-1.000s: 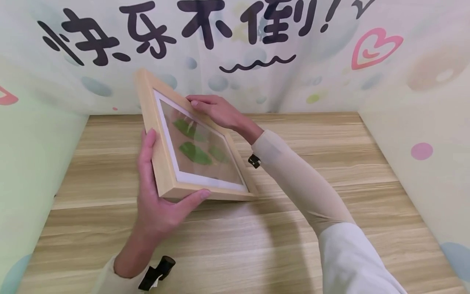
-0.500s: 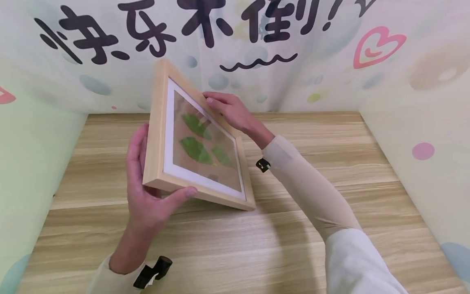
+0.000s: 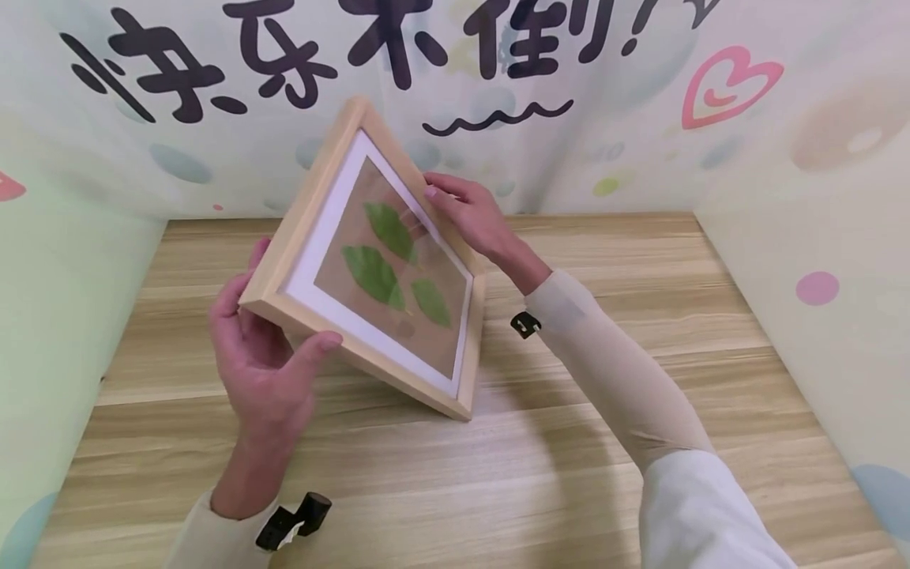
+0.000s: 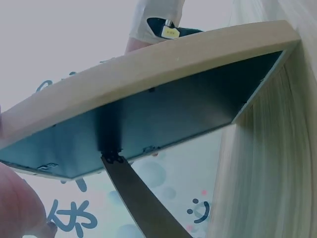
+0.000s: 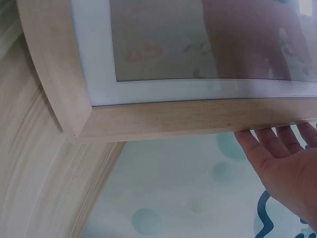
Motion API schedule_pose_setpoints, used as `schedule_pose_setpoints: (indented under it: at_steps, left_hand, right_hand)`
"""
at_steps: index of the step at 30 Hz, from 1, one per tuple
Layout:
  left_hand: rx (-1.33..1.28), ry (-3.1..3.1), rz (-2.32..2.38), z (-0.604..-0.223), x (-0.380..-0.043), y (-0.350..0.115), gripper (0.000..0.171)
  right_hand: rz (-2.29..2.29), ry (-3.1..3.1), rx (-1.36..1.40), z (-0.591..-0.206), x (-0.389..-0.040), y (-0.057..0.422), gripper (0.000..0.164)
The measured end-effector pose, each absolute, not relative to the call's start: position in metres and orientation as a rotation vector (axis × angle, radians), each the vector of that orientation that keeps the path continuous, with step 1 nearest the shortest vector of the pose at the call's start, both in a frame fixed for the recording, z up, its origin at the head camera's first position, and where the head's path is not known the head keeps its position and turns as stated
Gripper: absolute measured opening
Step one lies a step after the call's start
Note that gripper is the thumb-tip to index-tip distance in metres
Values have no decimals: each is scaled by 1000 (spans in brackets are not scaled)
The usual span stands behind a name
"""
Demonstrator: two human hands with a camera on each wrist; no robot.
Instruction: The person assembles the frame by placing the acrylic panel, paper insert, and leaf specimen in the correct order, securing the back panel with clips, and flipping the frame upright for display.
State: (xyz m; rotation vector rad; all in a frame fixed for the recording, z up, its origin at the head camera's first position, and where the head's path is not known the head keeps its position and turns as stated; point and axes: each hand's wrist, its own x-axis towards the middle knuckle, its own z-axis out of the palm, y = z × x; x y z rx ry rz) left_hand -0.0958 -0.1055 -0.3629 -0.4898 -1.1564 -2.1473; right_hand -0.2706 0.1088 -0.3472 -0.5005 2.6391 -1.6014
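Observation:
A light-wood picture frame (image 3: 313,190) with a white mat and three green leaves (image 3: 373,273) behind its glass is held tilted over the wooden table. My left hand (image 3: 266,363) grips its left corner, thumb along the front of the lower edge and fingers behind. At the upper right edge my right hand (image 3: 472,213) holds on, thumb in front. The right wrist view has that hand's fingertips (image 5: 245,139) at the wood edge. Seen from the left wrist, the dark back panel (image 4: 188,104) has a support leg (image 4: 138,198) swung out from it.
Wood-grain tabletop (image 3: 441,490) lies below the frame, whose lowest corner is close over it. A printed back wall (image 3: 604,158) with large black characters stands behind, and side walls (image 3: 803,221) enclose the table. Small black devices (image 3: 295,521) are strapped at the wrists.
The picture frame has turned clockwise in the head view, its top corner moving right and its left corner going left and up. The left hand moved left with it, the right hand rightward.

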Motion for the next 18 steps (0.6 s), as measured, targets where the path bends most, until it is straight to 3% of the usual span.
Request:
schedule_pose_setpoints:
  at_steps: [11, 18]
  left_hand:
    - [-392, -1228, -2117, -362, -109, -114, 60]
    - [-341, -1313, -2112, -362, -117, -120, 58]
  right_hand:
    - [-1695, 2574, -371, -351, -264, 130, 38]
    - [-1755, 2546, -304, -354, -261, 137, 38]
